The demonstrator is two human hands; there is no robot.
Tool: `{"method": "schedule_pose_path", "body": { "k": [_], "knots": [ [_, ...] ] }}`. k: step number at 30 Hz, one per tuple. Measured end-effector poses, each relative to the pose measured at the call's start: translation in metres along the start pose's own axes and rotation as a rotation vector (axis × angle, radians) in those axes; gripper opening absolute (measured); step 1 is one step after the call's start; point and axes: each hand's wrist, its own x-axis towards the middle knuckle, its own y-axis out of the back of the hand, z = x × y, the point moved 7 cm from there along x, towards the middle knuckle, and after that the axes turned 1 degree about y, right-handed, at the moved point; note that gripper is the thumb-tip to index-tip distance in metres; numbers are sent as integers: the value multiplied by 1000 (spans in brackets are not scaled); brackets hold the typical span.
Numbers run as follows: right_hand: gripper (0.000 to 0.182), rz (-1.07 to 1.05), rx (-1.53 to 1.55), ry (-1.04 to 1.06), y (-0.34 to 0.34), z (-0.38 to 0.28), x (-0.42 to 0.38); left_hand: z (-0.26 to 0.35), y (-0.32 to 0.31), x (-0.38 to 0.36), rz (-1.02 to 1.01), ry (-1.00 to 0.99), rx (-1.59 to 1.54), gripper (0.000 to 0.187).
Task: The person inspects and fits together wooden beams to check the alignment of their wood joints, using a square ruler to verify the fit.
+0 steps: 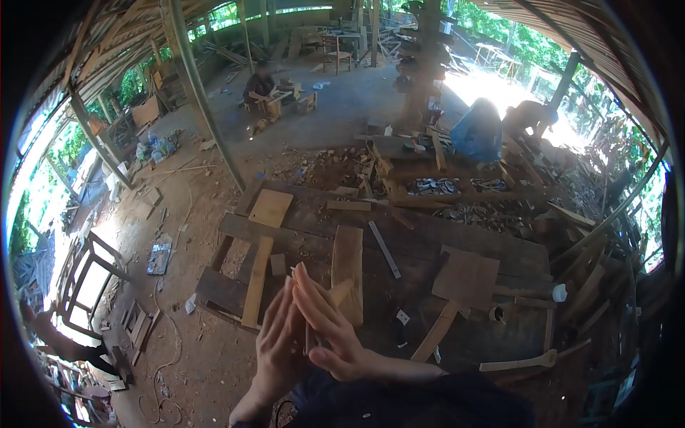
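My left hand and my right hand are raised in front of the dark wooden workbench. Their straight fingers point up and meet near the tips. I see nothing held between them, though a narrow gap at the palms is in shadow. Just behind my right fingers lies a thick pale wood block. A long narrow board is left of my hands, with a small wood piece beside it. Farther right on the bench lies a metal ruler.
A square brown board and a wooden strip lie at the right. A chair frame stands on the left floor. One person sits at the back; another bends at the right. A post rises beyond the bench.
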Motion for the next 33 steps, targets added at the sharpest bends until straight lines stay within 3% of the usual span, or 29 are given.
{"method": "schedule_pose_path", "body": {
  "k": [3,6,8,10,12,13,20,26,29,31,33],
  "knots": [
    [71,-10,26,-140,-3,29,-5,-9,10,8,46,89,-85,59],
    [73,-57,-19,-89,-4,24,7,-25,2,-1,11,123,-161,58],
    [76,-17,-39,126,-2,-5,25,-21,-10,-8,-71,17,-14,56],
    [77,-32,-134,152,-6,-9,29,-9,-6,-2,13,-8,-110,53],
    [79,-46,-224,180,-7,-10,29,-18,-13,-7,-60,144,-244,49],
    [79,-14,-166,190,-2,-9,27,-12,-10,-3,-68,12,-116,54],
    [67,155,-60,283,20,5,15,-22,-29,-19,-37,90,-328,76],
    [66,154,-73,221,21,17,15,-21,-33,-9,-52,100,-282,66],
    [62,195,156,175,17,35,13,-31,-44,-17,-1,78,-450,65],
    [60,167,94,179,15,38,11,-43,-49,-20,40,99,-616,60],
    [58,135,33,182,13,37,12,-48,-53,-24,71,73,-588,59]
  ]
}}
